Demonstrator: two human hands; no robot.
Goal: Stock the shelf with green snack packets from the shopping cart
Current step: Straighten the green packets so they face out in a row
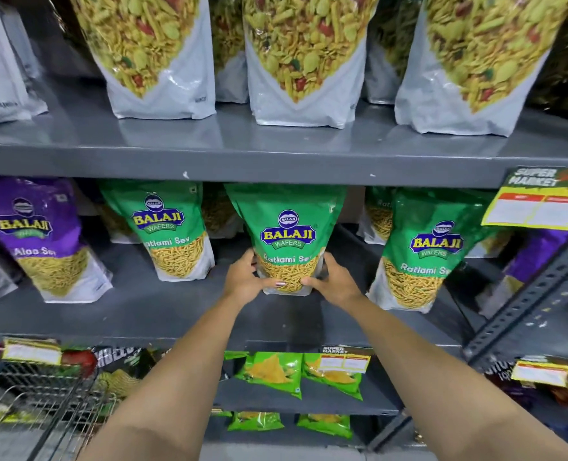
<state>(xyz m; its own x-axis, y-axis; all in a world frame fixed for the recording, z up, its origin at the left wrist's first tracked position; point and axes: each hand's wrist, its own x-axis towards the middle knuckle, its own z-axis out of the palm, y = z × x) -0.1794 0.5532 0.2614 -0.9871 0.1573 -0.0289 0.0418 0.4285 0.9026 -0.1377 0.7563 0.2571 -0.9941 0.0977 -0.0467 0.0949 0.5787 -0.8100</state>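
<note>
A green Balaji Ratlami Sev packet (287,224) stands upright at the middle of the grey middle shelf (176,314). My left hand (244,281) grips its lower left side and my right hand (334,282) grips its lower right side, thumbs across its front. Two more green packets of the same kind stand on the same shelf, one to the left (166,227) and one to the right (425,247), with others behind them. The wire shopping cart (33,400) is at the bottom left.
A purple Aloo Sev packet (39,234) stands at the shelf's left end. Large white mixture bags (305,61) line the shelf above. Small green chip packets (272,372) lie on the lower shelf. A yellow price tag (538,207) hangs at right beside a slotted upright (535,307).
</note>
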